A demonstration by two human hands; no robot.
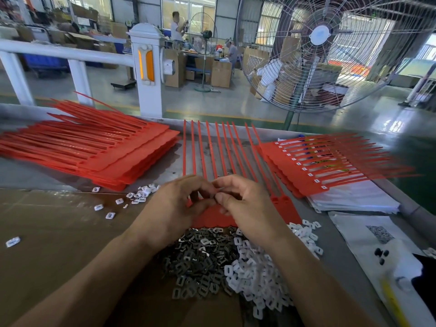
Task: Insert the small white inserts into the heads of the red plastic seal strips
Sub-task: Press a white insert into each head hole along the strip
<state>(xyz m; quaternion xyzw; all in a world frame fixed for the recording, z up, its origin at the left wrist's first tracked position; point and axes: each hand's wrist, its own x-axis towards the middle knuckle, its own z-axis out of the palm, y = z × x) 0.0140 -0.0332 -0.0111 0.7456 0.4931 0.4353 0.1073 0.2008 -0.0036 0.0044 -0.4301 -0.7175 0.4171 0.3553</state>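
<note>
A single wide-angle camera, worn on the head, is looking forward and down over the counter, sitting close above both forearms, which are entering from six o'clock. The red seal strips are fanning toward twelve o'clock. Beyond the counter's far edge, the lens is taking in a standing fan at one o'clock and the factory floor.
</note>
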